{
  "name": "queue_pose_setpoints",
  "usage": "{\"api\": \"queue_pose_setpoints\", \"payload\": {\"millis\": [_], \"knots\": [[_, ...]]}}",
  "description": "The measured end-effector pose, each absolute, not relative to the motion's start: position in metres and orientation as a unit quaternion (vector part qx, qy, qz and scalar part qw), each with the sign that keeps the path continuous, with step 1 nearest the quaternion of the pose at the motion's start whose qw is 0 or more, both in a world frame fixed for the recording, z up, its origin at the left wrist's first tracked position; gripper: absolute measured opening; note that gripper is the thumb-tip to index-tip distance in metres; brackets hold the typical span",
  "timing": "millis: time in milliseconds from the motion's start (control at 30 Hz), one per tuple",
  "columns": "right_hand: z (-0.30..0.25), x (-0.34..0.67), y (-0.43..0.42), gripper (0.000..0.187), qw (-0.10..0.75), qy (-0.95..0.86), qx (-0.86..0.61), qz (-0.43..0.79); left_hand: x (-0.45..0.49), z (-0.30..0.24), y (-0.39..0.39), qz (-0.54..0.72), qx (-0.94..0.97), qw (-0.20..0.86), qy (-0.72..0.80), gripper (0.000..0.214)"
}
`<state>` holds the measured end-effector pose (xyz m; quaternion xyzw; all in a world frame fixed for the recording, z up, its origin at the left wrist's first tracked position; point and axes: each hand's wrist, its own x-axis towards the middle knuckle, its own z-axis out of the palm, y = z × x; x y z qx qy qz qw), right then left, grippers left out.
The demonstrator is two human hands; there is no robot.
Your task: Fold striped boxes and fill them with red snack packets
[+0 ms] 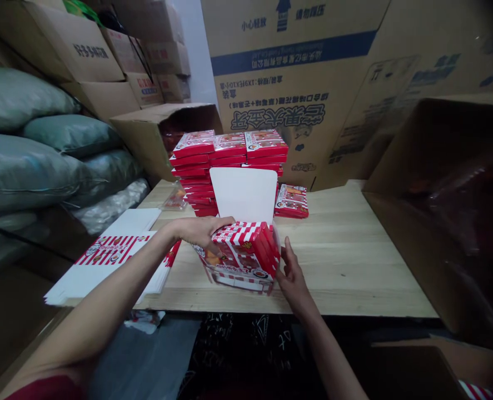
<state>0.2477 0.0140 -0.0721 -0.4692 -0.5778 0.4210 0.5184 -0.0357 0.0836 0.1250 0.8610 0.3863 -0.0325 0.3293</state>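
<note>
L hand (204,232) bent over red pkts (248,250), clasping top-left, R hand (291,276) upright, fingers part-spread at R edge

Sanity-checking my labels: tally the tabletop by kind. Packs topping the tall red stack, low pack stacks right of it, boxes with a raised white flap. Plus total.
Red packs topping the tall stack: 3
Low pack stack: 1
Display box with raised white flap: 1
Total: 5
</note>
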Motion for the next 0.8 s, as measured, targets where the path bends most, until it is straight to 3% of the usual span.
{"api": "queue_pose_setpoints", "payload": {"millis": [367, 533, 800], "knots": [[-0.075, 0.237, 0.014, 0.086, 0.54, -0.552, -0.455, 0.444, -0.001, 0.088, 0.093, -0.132, 0.864, 0.209, 0.439, 0.083], [-0.073, 0.238, 0.015, 0.079, 0.529, -0.564, -0.461, 0.435, 0.002, 0.067, 0.076, -0.105, 0.887, 0.185, 0.409, 0.077], [-0.072, 0.243, 0.016, 0.055, 0.517, -0.569, -0.46, 0.443, -0.015, 0.041, 0.054, -0.025, 0.883, 0.207, 0.421, 0.092]]}}
